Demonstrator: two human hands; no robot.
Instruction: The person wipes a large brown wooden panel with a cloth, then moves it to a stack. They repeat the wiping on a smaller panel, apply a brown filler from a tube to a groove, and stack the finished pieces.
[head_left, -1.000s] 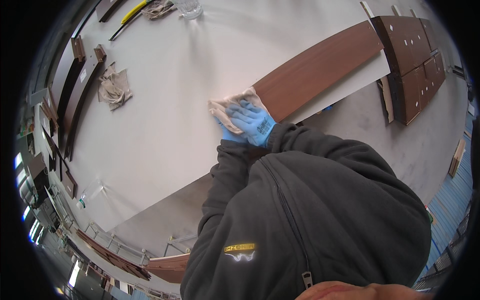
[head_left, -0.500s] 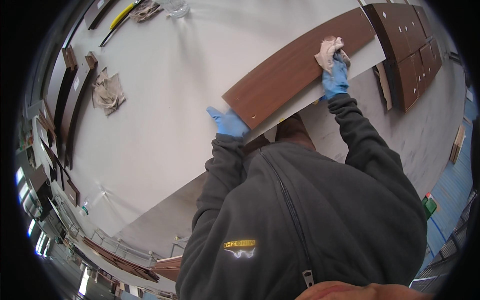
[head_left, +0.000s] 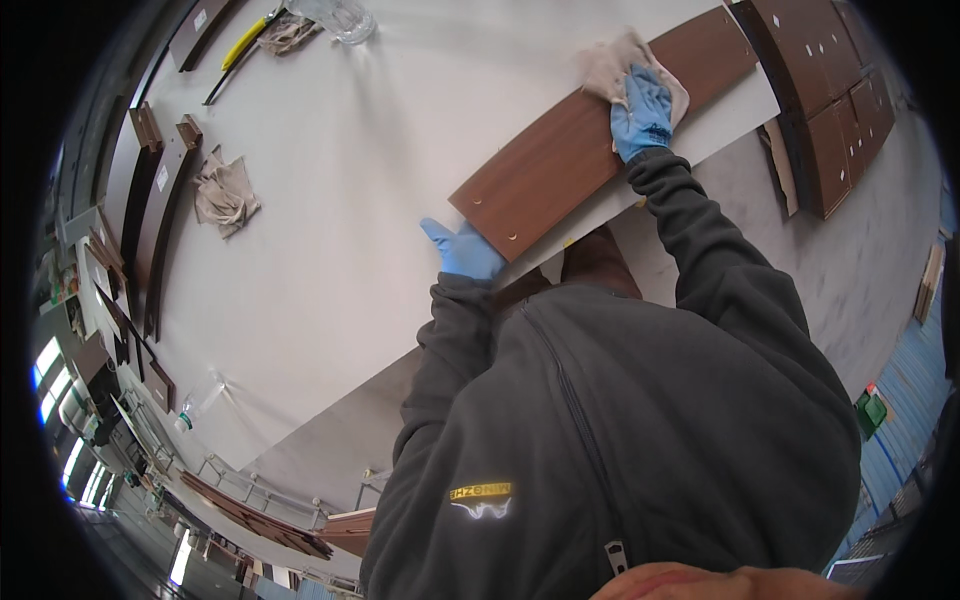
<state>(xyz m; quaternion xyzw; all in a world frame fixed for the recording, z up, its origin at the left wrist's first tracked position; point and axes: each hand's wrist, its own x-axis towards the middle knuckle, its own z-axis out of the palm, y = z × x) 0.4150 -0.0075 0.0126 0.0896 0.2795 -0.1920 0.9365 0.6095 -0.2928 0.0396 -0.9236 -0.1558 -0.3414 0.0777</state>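
Note:
A long brown wood-grain board lies slantwise on the white tabletop, along its near edge. My right hand, in a blue glove, presses a crumpled pale cloth onto the board's upper face. The cloth is bunched under the fingers, its far part blurred and reaching past the board's far edge. At the board's left end, my left hand, also blue-gloved, rests against the end edge. Its thumb stands out to the left, away from the board; the other fingers are partly hidden beside the board's end.
Stacked brown panels stand at the right. On the white table lie a second crumpled cloth, a yellow-handled tool and dark curved panels at the left. A clear container sits at the far side, a clear bottle near the left corner.
My right hand has slid the cloth left and toward the board's far edge, and the cloth has spread wider. My left hand stays at the board's end.

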